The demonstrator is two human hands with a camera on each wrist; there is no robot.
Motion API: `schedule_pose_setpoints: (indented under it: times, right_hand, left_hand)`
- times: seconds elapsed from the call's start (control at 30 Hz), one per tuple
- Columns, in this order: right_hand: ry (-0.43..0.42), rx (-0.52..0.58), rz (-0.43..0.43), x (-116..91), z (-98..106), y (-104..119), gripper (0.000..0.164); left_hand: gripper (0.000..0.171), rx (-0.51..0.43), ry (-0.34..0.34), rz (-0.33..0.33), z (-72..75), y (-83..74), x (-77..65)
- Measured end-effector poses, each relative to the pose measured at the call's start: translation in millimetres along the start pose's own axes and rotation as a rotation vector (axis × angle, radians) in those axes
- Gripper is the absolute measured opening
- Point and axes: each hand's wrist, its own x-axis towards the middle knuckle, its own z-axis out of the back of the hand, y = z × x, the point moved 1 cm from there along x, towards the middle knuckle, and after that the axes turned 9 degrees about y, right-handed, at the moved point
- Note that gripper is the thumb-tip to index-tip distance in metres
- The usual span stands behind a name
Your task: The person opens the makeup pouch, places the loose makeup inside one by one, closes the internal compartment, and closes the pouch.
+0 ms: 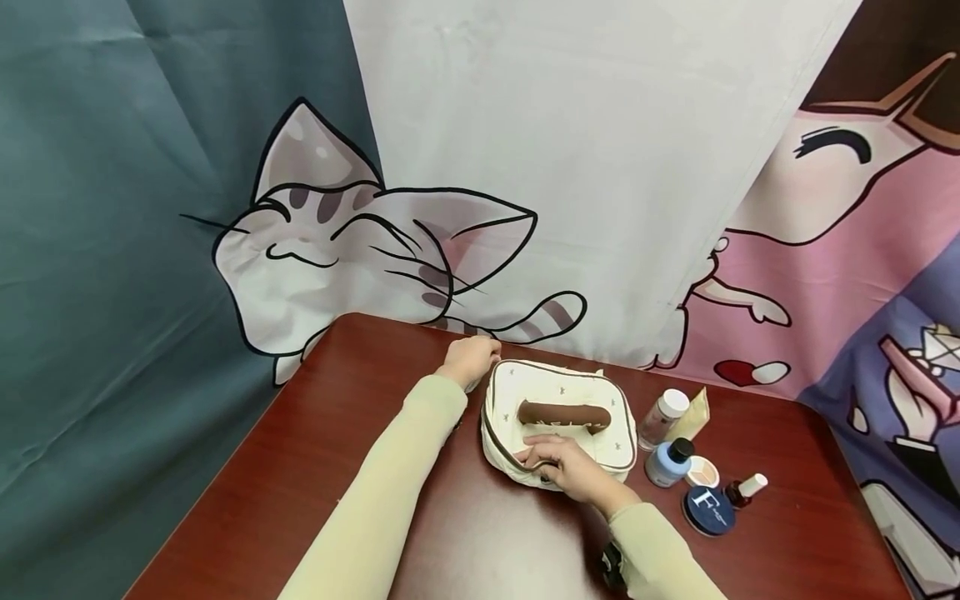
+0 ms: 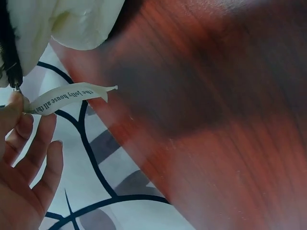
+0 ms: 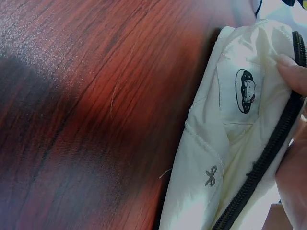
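Cream bag pinched at two spots

Left grip: thumb and fingertip closed on the printed tab at the zipper's end, by the bag's far left corner; other fingers spread loosely.
Right grip: closed on the bag's near edge, thumb on the front by the dark zipper, fingers over the lid.
Bag sits on the red-brown surface, brown handle on top, cartoon patch on its side.
Just right of it: white-capped bottle, pale yellow packet behind that, blue bottle with black cap. Then three-tone palette, dark blue compact, white-capped nail polish.
Cartoon-print backdrop hangs behind.
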Motion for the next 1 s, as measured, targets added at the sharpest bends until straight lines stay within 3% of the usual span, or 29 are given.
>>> schedule_pose_setpoints:
  times: [0.23, 0.5, 0.83, 1.0]
  right_hand:
    - [0.058, 0.058, -0.050, 2, -7, -1, 0.019]
    - [0.130, 0.037, -0.066, 11, -10, -2, 0.012]
    - [0.177, 0.054, -0.071, 13, -19, -6, 0.012]
    - [0.178, 0.083, -0.114, 14, -22, -9, 0.014]
  left_hand:
    - [0.018, 0.082, 0.051, -0.056, 0.1, -9.7, 3.2]
    - [0.015, 0.138, -0.040, -0.145, -0.3, -16.8, 10.4]
    - [0.014, 0.152, -0.043, -0.246, -3.2, -26.2, 11.7]
    - [0.015, 0.211, -0.105, -0.243, -8.4, -27.1, 11.0]
